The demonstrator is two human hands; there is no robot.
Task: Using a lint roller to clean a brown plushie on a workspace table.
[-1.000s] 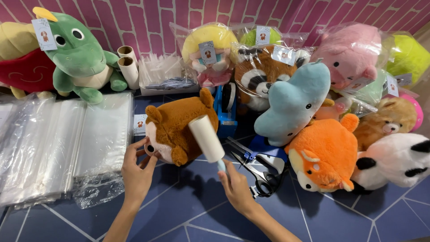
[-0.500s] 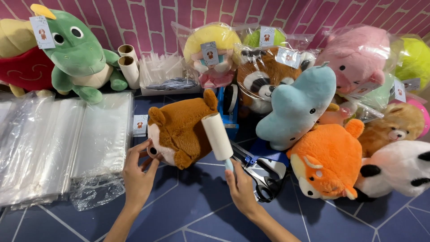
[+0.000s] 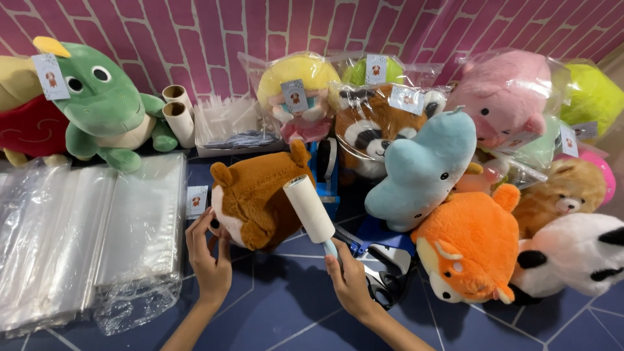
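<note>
The right hand (image 3: 351, 281) is curled tight around the handle of a lint roller (image 3: 309, 208) — its white roll presses on a fuzzy brown plush toy (image 3: 257, 201). The left hand (image 3: 209, 257) has loose, bent fingers touching the toy's face. The toy lies on a dark blue tiled floor (image 3: 273, 312), beside shiny clear plastic bags (image 3: 84, 240) — behind is a pink brick wall (image 3: 214, 32).
</note>
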